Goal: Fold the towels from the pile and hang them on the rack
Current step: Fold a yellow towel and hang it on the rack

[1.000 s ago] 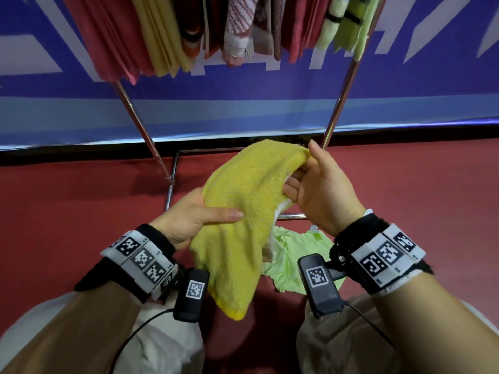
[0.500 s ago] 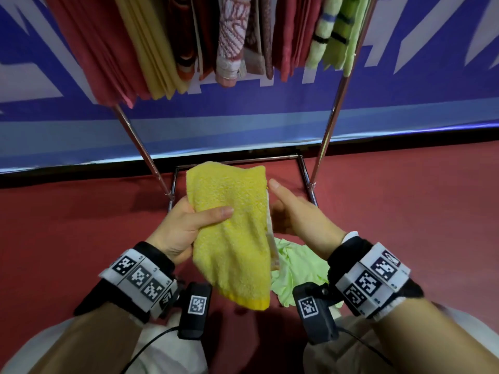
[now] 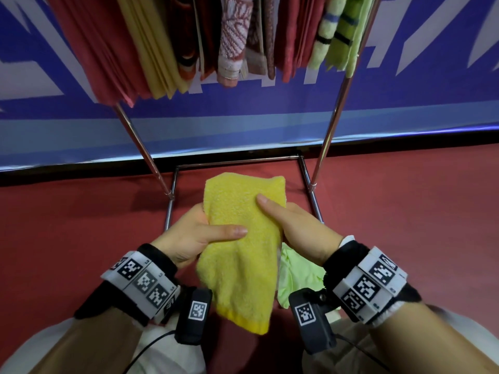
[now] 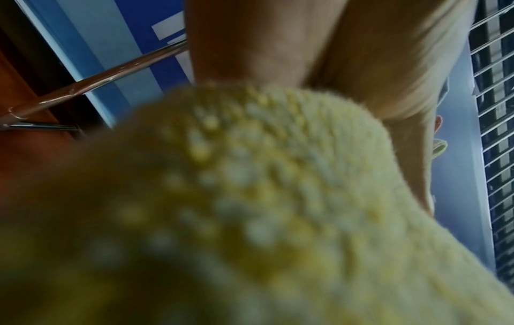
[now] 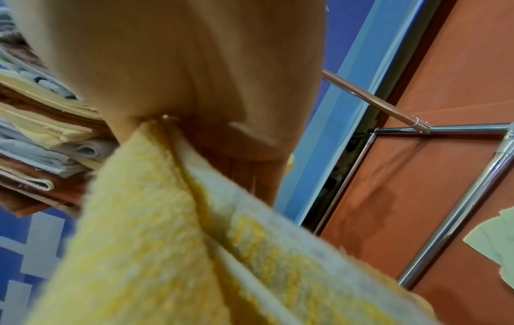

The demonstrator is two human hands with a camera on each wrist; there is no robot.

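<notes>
A folded yellow towel hangs between both hands at the centre of the head view. My left hand grips its left edge, thumb across the front. My right hand pinches the right edge, thumb lying on the front face. The towel fills the left wrist view, blurred, and its doubled edges show in the right wrist view. The metal rack stands just beyond, with several folded towels hung along its top. A light green towel lies on the red floor under my right wrist.
A blue and white banner wall runs behind the rack. The rack's base frame lies on the red floor in front of my hands. My knees in light trousers fill the bottom of the head view.
The towel has been folded narrower and brought lower and closer. My right hand moved from the top fold down to the right edge, its thumb now on the front. The camera tilted upward slightly.
</notes>
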